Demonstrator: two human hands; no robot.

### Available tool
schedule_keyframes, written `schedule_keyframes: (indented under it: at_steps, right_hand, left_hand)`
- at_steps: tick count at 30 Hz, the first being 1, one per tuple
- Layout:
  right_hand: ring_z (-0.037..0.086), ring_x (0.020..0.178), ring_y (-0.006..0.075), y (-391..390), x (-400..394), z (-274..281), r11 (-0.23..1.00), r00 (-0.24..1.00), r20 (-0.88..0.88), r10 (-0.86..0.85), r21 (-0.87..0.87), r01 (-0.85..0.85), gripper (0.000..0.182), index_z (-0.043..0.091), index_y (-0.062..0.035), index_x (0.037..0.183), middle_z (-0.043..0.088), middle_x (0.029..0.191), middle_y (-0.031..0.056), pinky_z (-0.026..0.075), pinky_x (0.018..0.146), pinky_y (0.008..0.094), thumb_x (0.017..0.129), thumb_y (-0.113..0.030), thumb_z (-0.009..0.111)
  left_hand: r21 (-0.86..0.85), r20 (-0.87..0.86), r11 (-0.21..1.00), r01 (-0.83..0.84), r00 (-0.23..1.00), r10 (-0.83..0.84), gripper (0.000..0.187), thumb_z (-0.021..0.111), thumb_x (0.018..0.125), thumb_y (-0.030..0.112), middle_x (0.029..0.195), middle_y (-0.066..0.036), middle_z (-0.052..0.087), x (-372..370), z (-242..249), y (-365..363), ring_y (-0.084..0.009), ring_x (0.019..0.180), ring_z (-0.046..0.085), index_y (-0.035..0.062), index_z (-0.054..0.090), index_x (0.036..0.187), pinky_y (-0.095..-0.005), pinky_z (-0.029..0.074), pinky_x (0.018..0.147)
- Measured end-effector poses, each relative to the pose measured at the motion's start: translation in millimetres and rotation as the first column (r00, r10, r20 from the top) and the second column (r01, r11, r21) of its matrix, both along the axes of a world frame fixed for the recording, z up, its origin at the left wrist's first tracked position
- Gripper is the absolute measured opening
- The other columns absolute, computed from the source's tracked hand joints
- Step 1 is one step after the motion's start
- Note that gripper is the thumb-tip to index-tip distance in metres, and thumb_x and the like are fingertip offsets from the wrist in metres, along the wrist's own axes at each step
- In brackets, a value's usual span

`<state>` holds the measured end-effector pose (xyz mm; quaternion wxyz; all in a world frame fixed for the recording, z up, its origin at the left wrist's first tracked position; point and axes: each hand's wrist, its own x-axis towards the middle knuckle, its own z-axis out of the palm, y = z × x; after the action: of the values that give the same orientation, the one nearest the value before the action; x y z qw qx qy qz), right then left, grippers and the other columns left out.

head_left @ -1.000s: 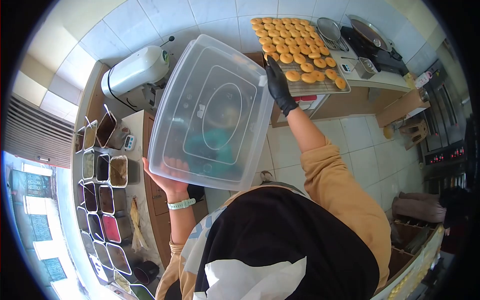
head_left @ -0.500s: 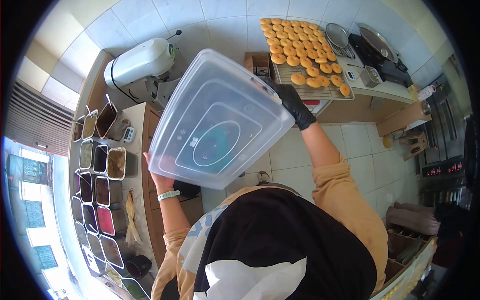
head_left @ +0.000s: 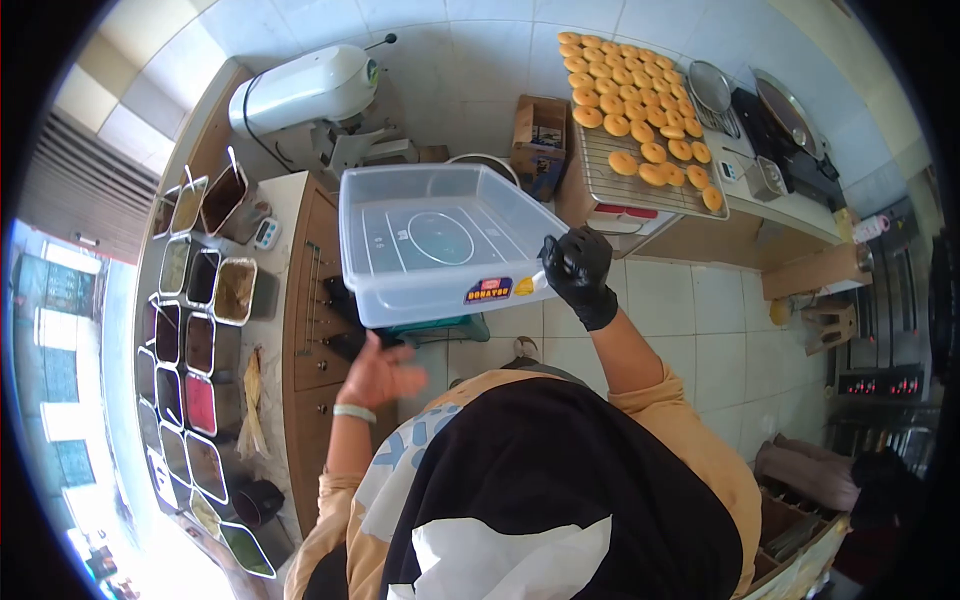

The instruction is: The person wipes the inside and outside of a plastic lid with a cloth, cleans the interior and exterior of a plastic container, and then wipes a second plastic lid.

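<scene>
A clear plastic storage box [head_left: 410, 300] hangs in front of me, its open top facing up and a coloured label [head_left: 488, 290] on the near side. My right hand [head_left: 580, 275], in a black glove, is closed on the box's right-hand end. My left hand [head_left: 380, 372], bare with a pale band at the wrist, is open with spread, slightly blurred fingers. It is just below the box's near left corner, apparently not holding it. Under the box, part of a teal object [head_left: 470, 328] shows; the box hides the remainder.
Rows of doughnuts [head_left: 640, 95] rest on a wire rack [head_left: 610, 180] at the back right. A stand mixer [head_left: 310, 90] stands back left. Several metal containers [head_left: 235, 285] with fillings line the left counter. A cardboard box [head_left: 540, 140] sits beside the rack.
The box has tipped from showing its underside to showing its open inside. My left hand has let go of it and opened. My right hand still grips it, now lower in view.
</scene>
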<state>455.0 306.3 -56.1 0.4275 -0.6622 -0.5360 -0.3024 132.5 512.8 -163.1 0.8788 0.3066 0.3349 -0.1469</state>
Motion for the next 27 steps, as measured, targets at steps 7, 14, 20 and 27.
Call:
schedule_keyframes:
  at_steps: [7,14,20,27]
  right_hand:
    - [0.051,0.051,0.0185,7.3,-37.5,-23.2,0.921,0.946,0.07,0.317,-0.262,-0.289,0.015,0.057,-0.0107,0.067,0.051,0.058,0.0015,0.039,0.047,0.0311,0.075,-0.017,0.068]
    - [0.059,0.078,0.034,27.2,7.5,-23.7,0.993,0.818,-0.575,0.014,-0.09,-0.08,0.026,0.043,-0.0009,0.102,0.057,0.088,0.0183,0.046,0.068,0.0399,0.086,-0.017,0.055]
    - [0.046,0.097,0.0314,57.9,-34.3,-65.3,0.969,0.792,-0.593,0.146,-0.077,-0.236,0.024,0.051,-0.0024,0.093,0.048,0.094,0.016,0.037,0.087,0.0374,0.071,0.003,0.057]
    - [0.055,0.094,0.02,62.9,-25.2,-30.4,0.916,0.382,-0.833,0.4,0.362,-0.171,0.029,0.056,-0.0012,0.099,0.056,0.099,0.0132,0.045,0.082,0.0304,0.073,0.003,0.067]
  left_hand:
    - [0.168,0.31,0.76,-0.628,0.766,0.564,0.076,0.052,0.082,0.047,0.134,-0.026,0.035,63.0,74.7,50.9,-0.0452,0.115,0.045,0.0135,0.016,0.14,-0.0534,0.043,0.089]
    - [0.58,0.575,0.448,-0.681,0.731,0.368,0.089,0.053,0.069,0.014,0.134,-0.025,0.036,86.0,74.1,-7.4,-0.0425,0.112,0.049,0.0212,0.005,0.144,-0.0492,0.047,0.086]
    - [0.517,0.743,0.415,-0.749,0.633,0.216,0.098,0.066,0.069,0.026,0.13,-0.024,0.038,111.0,82.7,-49.1,-0.0361,0.106,0.054,0.0169,0.003,0.145,-0.0421,0.05,0.082]
    - [0.552,0.775,0.351,-0.756,0.621,0.118,0.1,0.069,0.071,0.033,0.131,-0.024,0.037,107.5,95.1,-61.2,-0.0354,0.108,0.053,0.0099,0.005,0.144,-0.0425,0.049,0.083]
